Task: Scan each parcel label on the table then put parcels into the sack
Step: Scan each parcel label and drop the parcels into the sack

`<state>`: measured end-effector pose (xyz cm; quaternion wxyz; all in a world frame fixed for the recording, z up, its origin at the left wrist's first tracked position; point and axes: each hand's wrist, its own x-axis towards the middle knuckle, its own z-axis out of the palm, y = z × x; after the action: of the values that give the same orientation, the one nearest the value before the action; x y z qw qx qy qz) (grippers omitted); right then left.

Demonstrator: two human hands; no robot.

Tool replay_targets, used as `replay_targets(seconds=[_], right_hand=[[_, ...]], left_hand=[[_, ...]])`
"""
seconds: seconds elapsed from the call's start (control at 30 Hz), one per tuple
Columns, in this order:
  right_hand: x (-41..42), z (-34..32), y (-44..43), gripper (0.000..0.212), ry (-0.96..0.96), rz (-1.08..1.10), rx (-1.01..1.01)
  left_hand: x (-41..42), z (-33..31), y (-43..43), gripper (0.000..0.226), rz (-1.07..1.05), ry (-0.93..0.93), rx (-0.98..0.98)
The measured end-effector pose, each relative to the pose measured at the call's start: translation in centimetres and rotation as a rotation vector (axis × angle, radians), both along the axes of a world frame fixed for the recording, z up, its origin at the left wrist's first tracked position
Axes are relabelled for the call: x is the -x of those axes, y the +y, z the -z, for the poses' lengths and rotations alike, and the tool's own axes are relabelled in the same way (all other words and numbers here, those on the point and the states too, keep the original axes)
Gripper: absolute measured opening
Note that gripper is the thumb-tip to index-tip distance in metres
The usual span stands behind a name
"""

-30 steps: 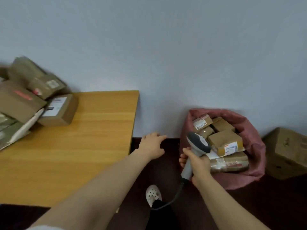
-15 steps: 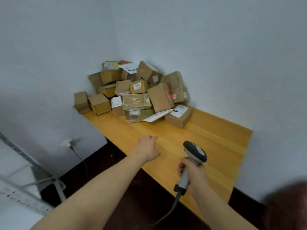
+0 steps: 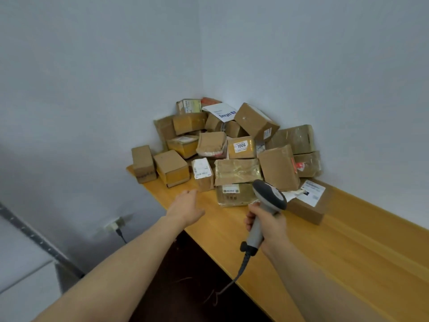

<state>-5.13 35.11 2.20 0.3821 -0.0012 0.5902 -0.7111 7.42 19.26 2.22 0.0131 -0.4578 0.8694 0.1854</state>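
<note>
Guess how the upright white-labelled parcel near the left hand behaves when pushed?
The upright parcel appears to stand on a narrow end, so it probably tips rather than slides. Plain cardboard, small: likely stiff and light.

Two pale walls [image 3: 92, 66] meet in a corner at the top middle. Low on the left wall is a white socket [image 3: 115, 225] with a black plug [image 3: 119, 231] in it. A grey metal strip [image 3: 34, 238] with small holes slants across the lower left. The floor [image 3: 185, 287] at the bottom middle is dark, with thin scratches.
</note>
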Motion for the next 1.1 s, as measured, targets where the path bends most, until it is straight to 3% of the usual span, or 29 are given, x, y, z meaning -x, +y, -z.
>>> replay_targets(seconds=[0.23, 0.6, 0.73, 0.87, 0.97, 1.1], right_hand=[[4.8, 0.6, -8.8, 0.014, 0.072, -0.069, 0.004], [7.8, 3.6, -16.7, 0.014, 0.109, -0.094, -0.135], [7.2, 4.6, -18.0, 0.011, 0.115, -0.001, -0.156], [6.0, 5.2, -18.4, 0.013, 0.155, 0.060, -0.185], [5.6, 5.8, -18.8, 0.010, 0.154, 0.115, -0.222], [4.7, 6.4, -18.7, 0.008, 0.111, 0.150, -0.236]], left_hand=[[4.1, 1.7, -8.6, 0.065, 0.016, -0.024, -0.002], [10.5, 6.8, -19.3, 0.068, 0.206, -0.229, -0.010], [15.4, 8.1, -22.7, 0.072, -0.046, -0.104, -0.161], [19.0, 9.9, -24.3, 0.109, -0.321, -0.039, -0.288], [19.8, 10.9, -25.1, 0.122, -0.376, -0.100, -0.335], [18.0, 10.7, -24.6, 0.122, -0.334, -0.113, -0.349]])
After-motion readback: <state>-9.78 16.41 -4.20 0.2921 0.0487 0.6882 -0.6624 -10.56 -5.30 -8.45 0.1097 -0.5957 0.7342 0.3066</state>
